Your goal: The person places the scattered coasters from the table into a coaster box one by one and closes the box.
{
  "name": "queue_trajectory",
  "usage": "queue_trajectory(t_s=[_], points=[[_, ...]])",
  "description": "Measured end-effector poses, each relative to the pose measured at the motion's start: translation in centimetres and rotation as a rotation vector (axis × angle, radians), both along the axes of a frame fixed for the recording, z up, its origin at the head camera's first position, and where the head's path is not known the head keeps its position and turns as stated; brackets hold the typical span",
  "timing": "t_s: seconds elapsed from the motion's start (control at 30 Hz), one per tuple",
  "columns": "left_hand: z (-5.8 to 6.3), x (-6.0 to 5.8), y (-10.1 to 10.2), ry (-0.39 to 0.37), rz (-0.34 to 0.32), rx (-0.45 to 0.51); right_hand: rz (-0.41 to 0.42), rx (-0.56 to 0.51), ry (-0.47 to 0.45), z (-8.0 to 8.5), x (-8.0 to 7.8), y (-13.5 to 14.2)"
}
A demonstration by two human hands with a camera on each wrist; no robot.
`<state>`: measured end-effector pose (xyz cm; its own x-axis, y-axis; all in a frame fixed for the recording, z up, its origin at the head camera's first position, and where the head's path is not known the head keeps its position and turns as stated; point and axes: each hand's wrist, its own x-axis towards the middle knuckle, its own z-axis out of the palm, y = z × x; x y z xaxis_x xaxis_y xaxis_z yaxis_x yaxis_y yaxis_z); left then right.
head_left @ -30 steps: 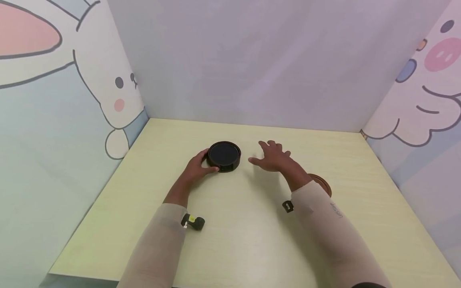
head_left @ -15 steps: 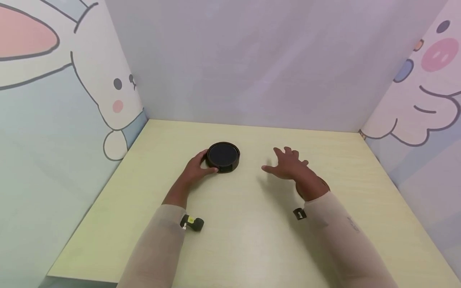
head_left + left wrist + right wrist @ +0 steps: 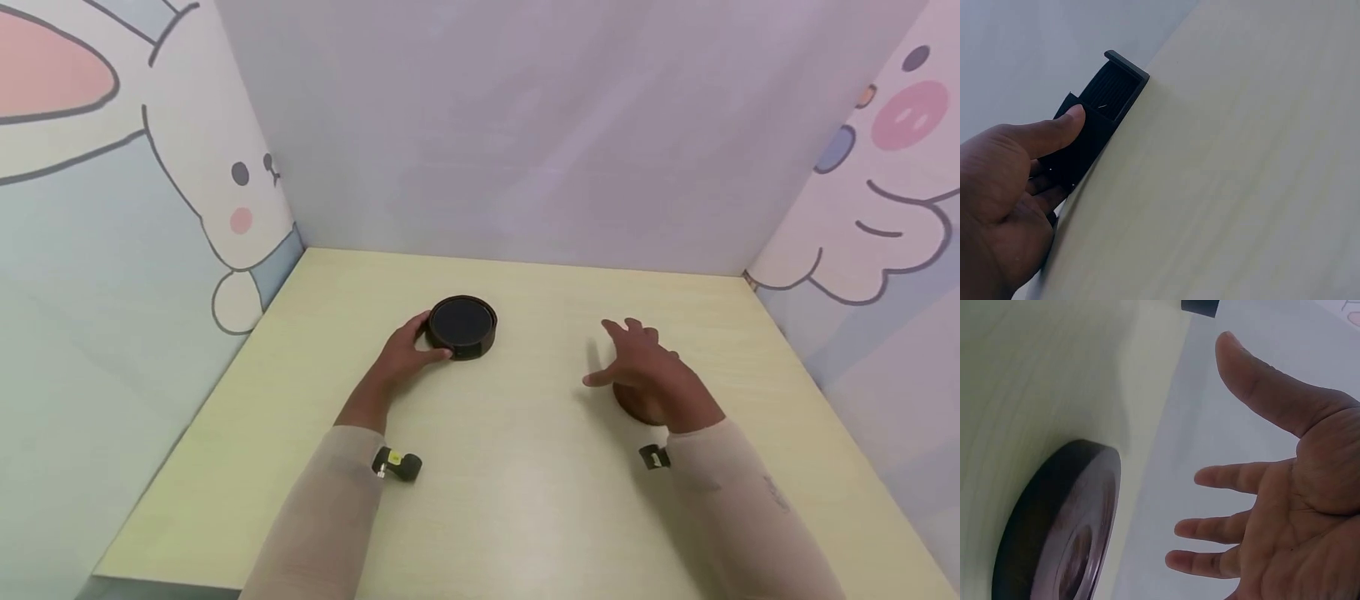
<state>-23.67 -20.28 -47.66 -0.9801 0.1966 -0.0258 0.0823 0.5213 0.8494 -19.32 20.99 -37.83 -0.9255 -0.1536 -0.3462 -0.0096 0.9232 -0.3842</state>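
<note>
My left hand (image 3: 401, 360) holds the left side of a round black coaster holder (image 3: 462, 323) standing on the table. In the left wrist view the thumb lies on the holder's wall (image 3: 1088, 140), beside a cut-out that shows stacked thin edges inside. To the right, my right hand (image 3: 637, 360) hovers with spread fingers and nothing in its grasp. Partly hidden under that hand lies a dark brown round disc (image 3: 633, 406). The right wrist view shows the disc (image 3: 1063, 531) as thick and glossy, with a ringed recess in its middle.
The pale wooden table (image 3: 480, 500) meets a plain lilac back wall (image 3: 510, 133). Side walls carry cartoon animals, a rabbit (image 3: 232, 200) on the left. Small black devices are strapped to both wrists, one on the left sleeve (image 3: 405, 467).
My right hand has moved right and toward me, from beside the coaster holder to over the brown disc. The left hand and the holder have stayed in place.
</note>
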Motion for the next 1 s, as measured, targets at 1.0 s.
queue_trajectory(t_s=[1.0], points=[[0.0,0.2,0.1,-0.013,0.023,-0.008,0.101,0.037,-0.111,-1.9,0.4,5.9]])
